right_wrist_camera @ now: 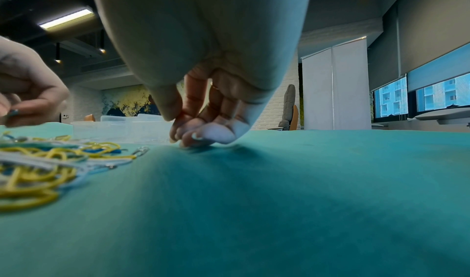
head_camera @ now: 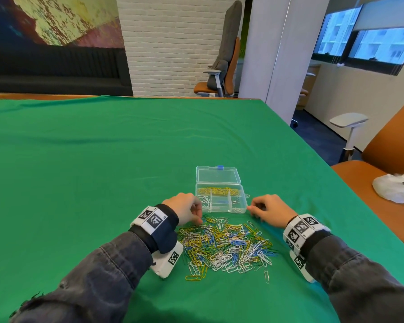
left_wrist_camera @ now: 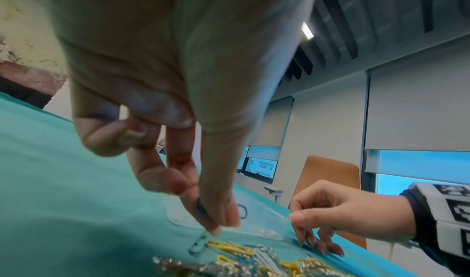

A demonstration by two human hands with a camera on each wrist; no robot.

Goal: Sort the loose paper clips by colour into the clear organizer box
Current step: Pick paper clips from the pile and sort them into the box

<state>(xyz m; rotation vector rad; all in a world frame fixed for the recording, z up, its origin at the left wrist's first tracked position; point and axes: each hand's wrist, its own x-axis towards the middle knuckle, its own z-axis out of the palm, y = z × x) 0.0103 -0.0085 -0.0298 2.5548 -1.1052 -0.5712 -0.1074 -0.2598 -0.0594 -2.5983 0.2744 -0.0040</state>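
Observation:
A heap of loose paper clips (head_camera: 226, 245), yellow, white, blue and green, lies on the green cloth in front of me. Behind it stands the clear organizer box (head_camera: 243, 207) with its lid (head_camera: 217, 174) folded back. Yellow clips (head_camera: 219, 190) fill its far compartment, white ones (head_camera: 205, 201) lie at its left, and a blue one (head_camera: 223, 202) sits in the middle. My left hand (head_camera: 197, 221) hovers at the heap's far edge and pinches a blue paper clip (left_wrist_camera: 201, 208) between thumb and forefinger. My right hand (head_camera: 254, 212) rests curled fingertips (right_wrist_camera: 193, 136) on the cloth by the box's right corner; no clip shows under them.
The green cloth (head_camera: 103, 171) covers the whole table, whose right edge runs close to my right arm. An orange chair (head_camera: 371, 183) beside that edge carries a crumpled white plastic bag (head_camera: 397, 190). A single clip (head_camera: 266, 276) lies apart near the heap's front.

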